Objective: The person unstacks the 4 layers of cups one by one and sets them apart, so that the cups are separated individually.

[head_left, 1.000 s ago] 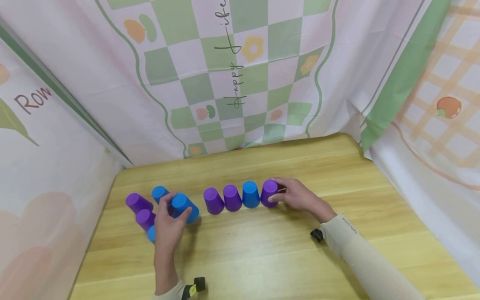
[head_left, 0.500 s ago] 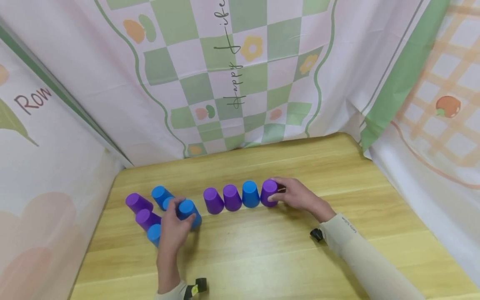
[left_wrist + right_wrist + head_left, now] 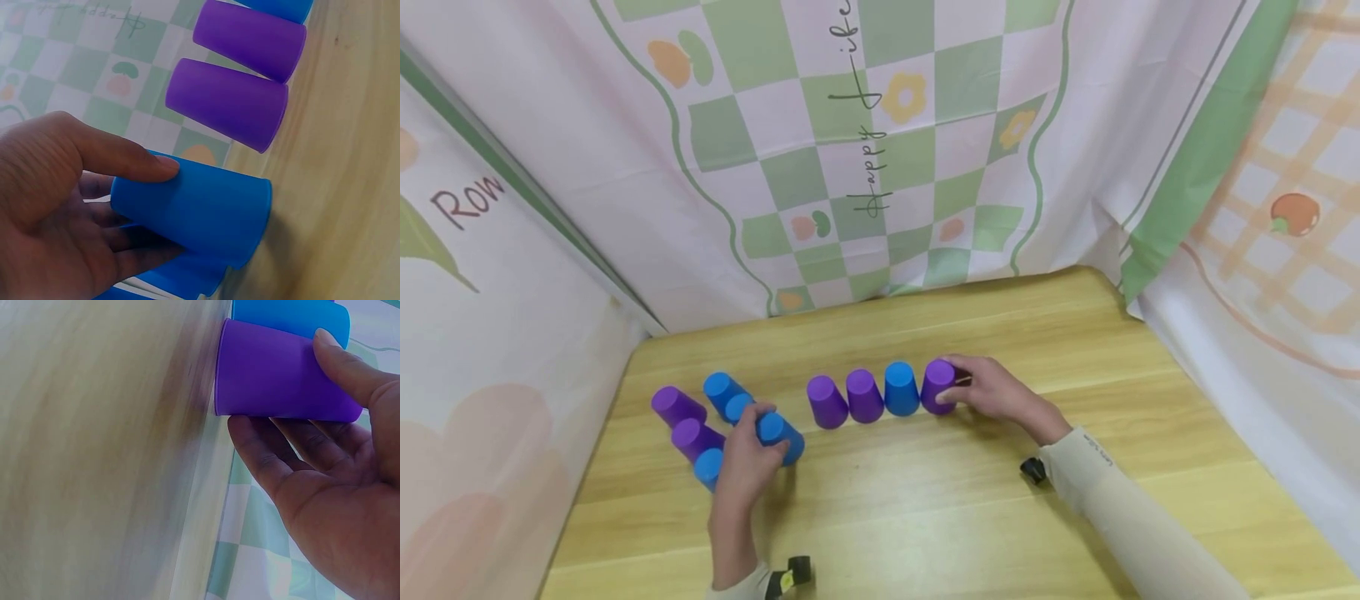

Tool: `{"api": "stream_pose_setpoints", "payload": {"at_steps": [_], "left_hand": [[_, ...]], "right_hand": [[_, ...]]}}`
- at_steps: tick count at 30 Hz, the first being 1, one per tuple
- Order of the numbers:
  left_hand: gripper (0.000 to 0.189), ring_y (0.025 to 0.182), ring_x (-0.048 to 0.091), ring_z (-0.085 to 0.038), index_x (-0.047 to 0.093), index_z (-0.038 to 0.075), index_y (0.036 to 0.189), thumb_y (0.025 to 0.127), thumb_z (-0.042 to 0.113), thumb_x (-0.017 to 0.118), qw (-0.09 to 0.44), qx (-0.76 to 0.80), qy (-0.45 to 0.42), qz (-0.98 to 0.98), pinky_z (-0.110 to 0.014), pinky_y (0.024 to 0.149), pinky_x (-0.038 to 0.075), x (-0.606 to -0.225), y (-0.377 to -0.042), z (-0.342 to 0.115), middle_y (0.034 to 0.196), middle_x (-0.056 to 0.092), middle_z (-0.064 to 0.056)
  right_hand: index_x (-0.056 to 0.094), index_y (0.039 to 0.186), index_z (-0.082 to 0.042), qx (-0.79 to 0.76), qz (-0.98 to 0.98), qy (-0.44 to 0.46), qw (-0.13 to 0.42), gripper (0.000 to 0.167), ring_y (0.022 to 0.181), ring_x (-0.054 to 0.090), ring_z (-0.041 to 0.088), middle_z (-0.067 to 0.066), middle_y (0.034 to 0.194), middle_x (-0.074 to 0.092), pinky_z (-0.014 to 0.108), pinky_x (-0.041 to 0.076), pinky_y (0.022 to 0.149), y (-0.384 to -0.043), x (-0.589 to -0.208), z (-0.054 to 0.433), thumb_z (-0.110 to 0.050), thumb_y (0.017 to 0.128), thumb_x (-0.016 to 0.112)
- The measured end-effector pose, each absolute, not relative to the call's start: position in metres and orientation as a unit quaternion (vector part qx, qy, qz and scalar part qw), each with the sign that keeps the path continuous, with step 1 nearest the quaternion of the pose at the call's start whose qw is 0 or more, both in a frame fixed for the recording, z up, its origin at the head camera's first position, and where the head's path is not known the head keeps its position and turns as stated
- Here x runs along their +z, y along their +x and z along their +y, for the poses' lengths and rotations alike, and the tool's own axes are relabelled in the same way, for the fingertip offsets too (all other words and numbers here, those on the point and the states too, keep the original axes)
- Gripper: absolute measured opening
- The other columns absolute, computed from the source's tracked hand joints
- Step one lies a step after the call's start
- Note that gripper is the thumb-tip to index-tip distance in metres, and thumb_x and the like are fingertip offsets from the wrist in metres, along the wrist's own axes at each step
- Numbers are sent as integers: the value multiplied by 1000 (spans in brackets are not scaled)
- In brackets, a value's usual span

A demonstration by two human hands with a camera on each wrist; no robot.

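My left hand grips an upside-down blue cup between thumb and fingers; whether its rim touches the table cannot be told. Behind that cup stand two more blue cups, one partly covered by my fingers. In the left wrist view, the thumb lies along the gripped blue cup. My right hand holds the purple cup at the right end of a row, thumb in front and fingers at its side. Left of it in the row are a blue cup and two purple cups, all upside down.
Two purple cups and a blue cup stand left of my left hand, near the table's left side. The wooden table meets a patterned curtain at the back, with cloth hanging on both sides.
My left hand has brought its blue cup slightly towards me and to the right, uncovering the blue cups behind and to its left. The right hand stays in place.
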State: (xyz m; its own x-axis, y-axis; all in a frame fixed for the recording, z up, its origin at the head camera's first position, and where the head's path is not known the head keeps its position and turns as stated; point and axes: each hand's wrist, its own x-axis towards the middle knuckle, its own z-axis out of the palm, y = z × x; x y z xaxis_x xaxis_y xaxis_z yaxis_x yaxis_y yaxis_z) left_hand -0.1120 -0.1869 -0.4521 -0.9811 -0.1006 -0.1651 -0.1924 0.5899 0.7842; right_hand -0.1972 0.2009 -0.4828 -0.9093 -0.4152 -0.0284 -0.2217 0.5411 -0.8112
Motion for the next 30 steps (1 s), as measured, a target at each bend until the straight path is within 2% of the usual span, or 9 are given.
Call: {"api": "stream_pose_setpoints", "payload": {"at_steps": [10, 17, 21, 25, 30], "left_hand": [[57, 138, 50, -46, 49, 7, 150, 96, 1, 67, 68, 423, -76, 900, -69, 110, 46, -449, -109, -189, 156, 49, -25], [57, 145, 45, -50, 51, 9, 150, 96, 4, 70, 69, 422, -77, 901, -71, 114, 41, -447, -111, -188, 157, 47, -25], [56, 148, 42, -47, 51, 10, 150, 97, 7, 70, 62, 431, -76, 897, -69, 117, 38, -445, -111, -186, 158, 49, -21], [53, 149, 42, -42, 52, 9, 150, 99, 9, 69, 38, 452, -73, 888, -64, 121, 36, -442, -112, -183, 156, 52, -17], [47, 146, 47, -40, 57, 6, 144, 99, 9, 70, -28, 477, -59, 876, -60, 122, 38, -439, -112, -180, 150, 58, -17]], "right_hand": [[68, 135, -12, -441, 872, -183, 105, 43, 116, 70, 30, 8, 122, 74, 50, 59, 101, -197, -484, 200, -24, 95, 80], [68, 135, -12, -442, 872, -182, 108, 44, 116, 70, 30, 8, 121, 75, 50, 59, 101, -197, -482, 200, -24, 94, 80], [68, 134, -12, -442, 872, -183, 106, 44, 116, 70, 30, 9, 121, 75, 51, 59, 100, -197, -483, 201, -25, 94, 80], [68, 135, -13, -443, 871, -179, 108, 44, 116, 70, 30, 9, 121, 75, 50, 59, 100, -197, -482, 201, -24, 94, 80], [68, 135, -13, -443, 872, -180, 108, 45, 116, 70, 30, 9, 121, 75, 51, 59, 101, -197, -483, 201, -25, 94, 81]]}}
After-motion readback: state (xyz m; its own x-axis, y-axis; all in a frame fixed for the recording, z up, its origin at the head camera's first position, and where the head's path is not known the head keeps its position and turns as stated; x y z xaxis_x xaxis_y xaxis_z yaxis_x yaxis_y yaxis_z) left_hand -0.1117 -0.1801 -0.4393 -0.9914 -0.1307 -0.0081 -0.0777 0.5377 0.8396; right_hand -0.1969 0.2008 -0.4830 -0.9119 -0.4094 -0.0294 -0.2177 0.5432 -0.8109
